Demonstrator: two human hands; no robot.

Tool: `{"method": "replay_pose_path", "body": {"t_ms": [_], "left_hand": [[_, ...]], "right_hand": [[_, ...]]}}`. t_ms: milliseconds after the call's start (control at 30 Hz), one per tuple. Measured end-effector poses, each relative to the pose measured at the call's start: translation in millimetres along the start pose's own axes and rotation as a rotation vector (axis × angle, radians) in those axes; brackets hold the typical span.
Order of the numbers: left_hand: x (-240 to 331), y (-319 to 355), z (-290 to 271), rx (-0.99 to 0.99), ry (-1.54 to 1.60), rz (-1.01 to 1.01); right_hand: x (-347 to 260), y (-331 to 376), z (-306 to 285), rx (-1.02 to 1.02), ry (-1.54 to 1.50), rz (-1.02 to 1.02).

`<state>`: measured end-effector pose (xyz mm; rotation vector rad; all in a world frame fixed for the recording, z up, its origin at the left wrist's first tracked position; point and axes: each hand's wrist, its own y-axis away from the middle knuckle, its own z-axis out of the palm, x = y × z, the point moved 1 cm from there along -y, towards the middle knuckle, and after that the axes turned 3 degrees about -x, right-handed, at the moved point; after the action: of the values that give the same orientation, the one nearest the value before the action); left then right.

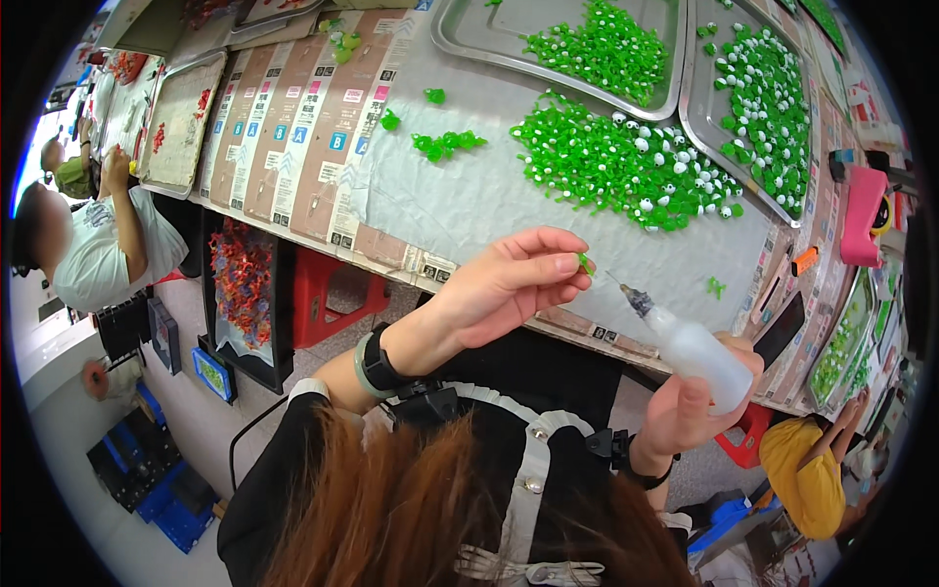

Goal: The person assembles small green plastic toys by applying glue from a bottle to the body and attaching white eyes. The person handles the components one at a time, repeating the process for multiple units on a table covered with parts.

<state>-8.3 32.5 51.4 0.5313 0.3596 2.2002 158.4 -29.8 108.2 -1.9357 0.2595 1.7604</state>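
Note:
Between the thumb and fingers of my left hand (518,284) is a small green plastic piece (585,262), mostly covered by the fingertips. My right hand (699,396) is wrapped round a white squeeze bottle (706,360) with a dark collar and a thin needle tip. The bottle tilts so that its needle points up and left, close to the green piece; I cannot tell whether they touch. Beyond my hands, a heap of small green pieces (577,161), many with white balls on them, spreads over a pale sheet (411,201) on the table.
Metal trays (460,44) of green pieces stand at the far side. A phone (780,328), an orange marker (804,260) and a pink tape dispenser (863,215) lie to the right. Other people sit at left (108,249) and right (804,474). A red stool (328,293) stands below the table edge.

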Motion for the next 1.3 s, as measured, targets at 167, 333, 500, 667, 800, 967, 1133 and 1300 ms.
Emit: {"method": "replay_pose_path", "body": {"t_ms": [167,333,500,667,800,967,1133,1300], "left_hand": [[0,-1,1,-0.019,-0.028,0.018],[1,0,1,-0.027,-0.016,0.028],[0,0,2,-0.023,-0.012,0.018],[0,-1,2,-0.012,-0.007,0.007],[-1,-1,1,-0.011,-0.010,0.001],[-3,-3,0,0.030,-0.018,-0.006],[0,-5,-7,0.052,-0.004,-0.005],[-2,-12,-12,0.042,-0.023,-0.032]], "right_hand": [[-1,0,0,-0.108,0.070,0.013],[1,0,1,-0.112,0.071,0.015],[2,1,-1,-0.123,0.064,0.013],[0,1,0,-0.111,0.057,-0.008],[6,2,-1,-0.128,0.036,0.007],[13,-1,-8,0.107,-0.049,0.041],[44,-55,-54,0.155,-0.057,0.163],[103,-93,-94,0.106,0.337,0.150]]}}
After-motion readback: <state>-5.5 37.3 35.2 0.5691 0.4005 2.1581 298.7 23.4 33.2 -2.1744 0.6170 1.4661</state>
